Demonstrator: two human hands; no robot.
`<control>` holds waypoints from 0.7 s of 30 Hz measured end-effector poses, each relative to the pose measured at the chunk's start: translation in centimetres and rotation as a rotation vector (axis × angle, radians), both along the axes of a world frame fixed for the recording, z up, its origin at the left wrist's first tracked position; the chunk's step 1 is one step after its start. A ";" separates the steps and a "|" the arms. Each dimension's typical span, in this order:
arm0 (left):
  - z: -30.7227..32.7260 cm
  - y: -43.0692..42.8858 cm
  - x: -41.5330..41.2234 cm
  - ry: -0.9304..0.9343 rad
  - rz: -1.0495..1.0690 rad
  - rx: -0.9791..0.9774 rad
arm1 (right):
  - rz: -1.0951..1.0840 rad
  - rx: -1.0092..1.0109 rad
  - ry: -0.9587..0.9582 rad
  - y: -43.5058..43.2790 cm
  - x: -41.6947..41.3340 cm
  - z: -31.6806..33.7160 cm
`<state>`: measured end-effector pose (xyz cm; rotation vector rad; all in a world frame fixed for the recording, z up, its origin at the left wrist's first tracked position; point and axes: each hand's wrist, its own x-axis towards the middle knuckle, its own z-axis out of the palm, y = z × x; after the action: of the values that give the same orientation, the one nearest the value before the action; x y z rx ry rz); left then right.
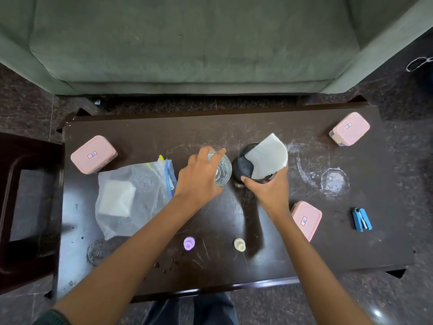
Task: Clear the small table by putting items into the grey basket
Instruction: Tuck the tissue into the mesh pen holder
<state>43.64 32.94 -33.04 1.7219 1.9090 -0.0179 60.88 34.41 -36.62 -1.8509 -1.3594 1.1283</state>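
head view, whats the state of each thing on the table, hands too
left hand, grips the glass
right hand, grips the dark cup
glass, upright
dark cup, white paper sticking out
zip bag, lying flat, white stack inside
pink boxes, lids on
blue stapler, closed, lying flat

**Stickers showing, nothing legible**

The left pink-lidded box (pixel 100 148) is carrying a small sticker (pixel 91 155) in the middle of its lid. The far right box (pixel 356 132) and the near right box (pixel 310 213) are wearing the same kind. Each sticker is showing a red border around a blue mark, but the characters are coming through too small and blurred to read.
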 end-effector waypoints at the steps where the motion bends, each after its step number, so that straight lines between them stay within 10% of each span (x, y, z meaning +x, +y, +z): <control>1: -0.1 0.0 0.1 0.000 -0.003 0.000 | 0.000 -0.008 -0.001 -0.2 0.0 0.0; 21: -2.1 -0.7 -0.1 -0.273 0.158 0.118 | 0.010 -0.039 0.073 -0.6 -1.3 1.0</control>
<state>43.51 32.23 -35.11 1.5513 1.8644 0.3772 59.56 33.82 -35.57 -1.8141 -1.3157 1.2233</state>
